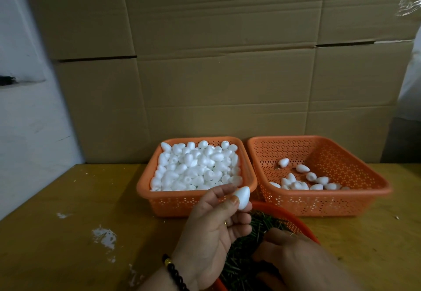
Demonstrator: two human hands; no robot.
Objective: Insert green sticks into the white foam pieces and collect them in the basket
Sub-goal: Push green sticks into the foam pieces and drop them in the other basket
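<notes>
The left hand is raised palm-up over the near edge of the wooden table, pinching one white foam piece between thumb and forefinger; the piece is egg-shaped, tilted, and carries no visible stick. A dark beaded bracelet sits on that wrist. The right hand is lowered, back upward, into a round orange basket at the near edge, its fingers curled down among the green sticks; whether it grips any cannot be determined. On the far side of the table stand two square orange baskets, touching side by side. The left basket is heaped with plain foam pieces. The right basket holds roughly a dozen foam pieces scattered toward its near-left portion. A wall of cardboard boxes stands behind.
</notes>
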